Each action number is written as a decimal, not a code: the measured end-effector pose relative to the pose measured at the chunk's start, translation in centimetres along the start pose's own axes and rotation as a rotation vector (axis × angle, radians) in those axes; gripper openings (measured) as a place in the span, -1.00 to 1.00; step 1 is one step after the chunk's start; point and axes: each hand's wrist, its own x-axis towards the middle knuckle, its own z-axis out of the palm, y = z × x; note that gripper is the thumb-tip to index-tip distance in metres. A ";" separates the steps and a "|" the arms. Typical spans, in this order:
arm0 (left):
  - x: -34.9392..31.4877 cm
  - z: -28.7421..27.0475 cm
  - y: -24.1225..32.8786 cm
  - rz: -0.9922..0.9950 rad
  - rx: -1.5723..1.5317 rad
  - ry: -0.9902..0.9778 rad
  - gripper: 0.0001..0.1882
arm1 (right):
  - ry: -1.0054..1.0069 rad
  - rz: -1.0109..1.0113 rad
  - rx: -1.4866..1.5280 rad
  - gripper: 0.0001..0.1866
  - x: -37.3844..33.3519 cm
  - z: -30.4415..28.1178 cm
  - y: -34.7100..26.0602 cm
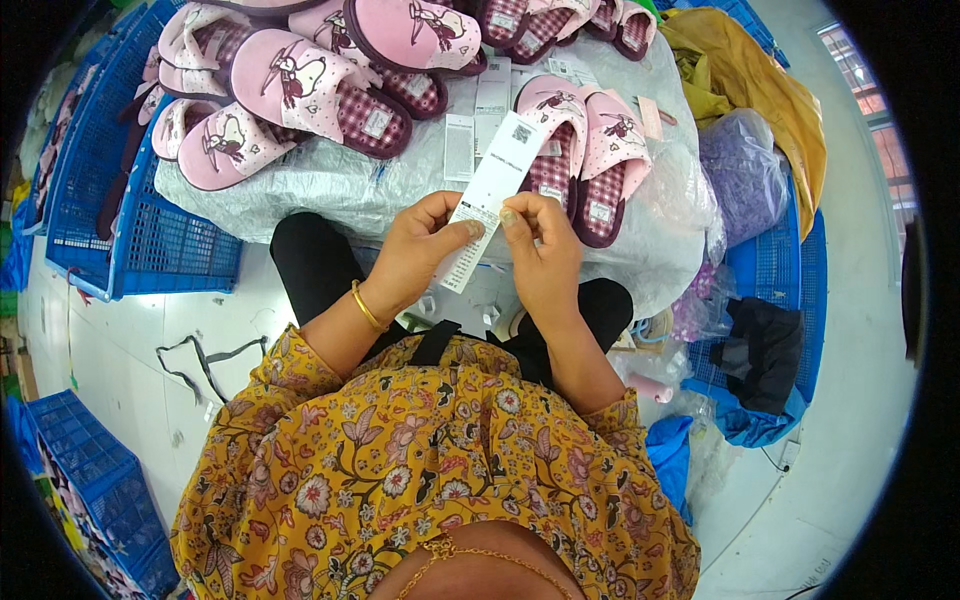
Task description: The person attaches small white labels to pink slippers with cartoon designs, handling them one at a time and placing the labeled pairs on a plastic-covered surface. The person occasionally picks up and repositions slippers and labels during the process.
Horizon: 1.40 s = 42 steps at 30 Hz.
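So, tag [488,195]: up in both hands, tilted, printed face showing
Left hand [415,245]: clamped on the tag's lower part, thumb on top
Right hand [545,240]: thumb and finger at its right edge, can't tell if that's a proper pinch
Slippers [618,140]: pink pair just beyond the grip, to the right
Pile [285,80]: more pink ones, beyond the grip and left
Crate [175,240]: blue, well left of the grip

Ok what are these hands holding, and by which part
A long white tag: the left hand pinches its left edge near mid-length; the right hand touches its right edge.
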 end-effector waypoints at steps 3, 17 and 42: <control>-0.2 0.0 0.7 -0.035 -0.033 -0.024 -0.80 | 0.098 -0.250 -0.286 -0.85 0.2 -0.5 -0.7; -1.0 -0.3 -0.2 0.253 0.384 -0.132 -0.74 | 0.072 -0.451 -0.354 -0.85 -1.1 -0.1 -0.5; 0.8 -1.0 0.6 -0.062 0.263 -0.129 -0.85 | -0.001 0.111 0.058 -0.90 -1.6 -0.3 0.5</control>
